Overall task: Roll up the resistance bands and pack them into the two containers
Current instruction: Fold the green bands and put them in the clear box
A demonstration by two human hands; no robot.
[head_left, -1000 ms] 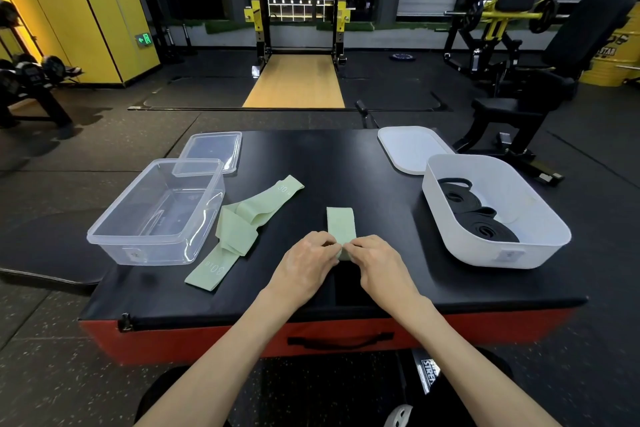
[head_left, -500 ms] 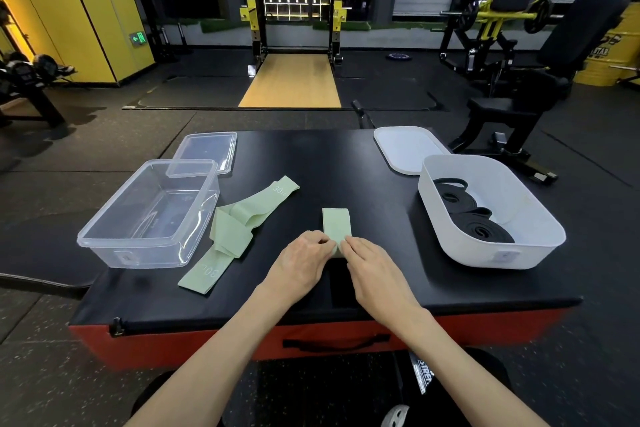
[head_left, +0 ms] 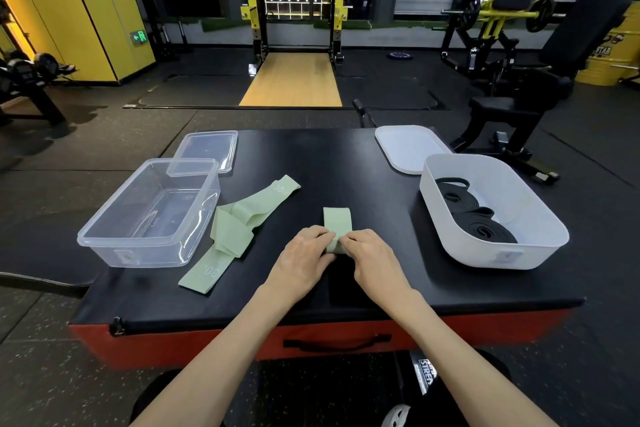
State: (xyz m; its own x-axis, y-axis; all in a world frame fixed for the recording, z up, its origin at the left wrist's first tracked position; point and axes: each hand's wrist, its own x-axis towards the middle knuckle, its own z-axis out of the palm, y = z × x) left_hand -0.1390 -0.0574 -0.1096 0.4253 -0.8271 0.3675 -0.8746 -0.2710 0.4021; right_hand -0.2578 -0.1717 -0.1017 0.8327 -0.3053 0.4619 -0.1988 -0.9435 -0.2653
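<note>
Both hands sit farther up the green band (head_left: 337, 223) than a second ago, and the flat stretch showing beyond their fingertips is shorter. On the black padded platform (head_left: 311, 156), the clear container (head_left: 149, 257) stands at nine o'clock with nothing inside it, and its clear lid (head_left: 204, 151) lies flat just behind it at ten o'clock, one corner tucked under the container's far rim. Just right of the container, the loose green bands (head_left: 239, 218) lie in a crumpled, overlapping diagonal heap. Near the middle, toward six o'clock, the left hand (head_left: 301, 260) and right hand (head_left: 372, 260) meet over the near end of the green band, fingers curled down and pinching it from either side. The rolled part is hidden beneath them, while the free end lies flat pointing to twelve o'clock. A white lid (head_left: 408, 147) rests at one o'clock, and the white container (head_left: 498, 257) stands at three o'clock, its far corner overlapping the lid, with coiled black bands (head_left: 485, 231) lying inside on its floor.
</note>
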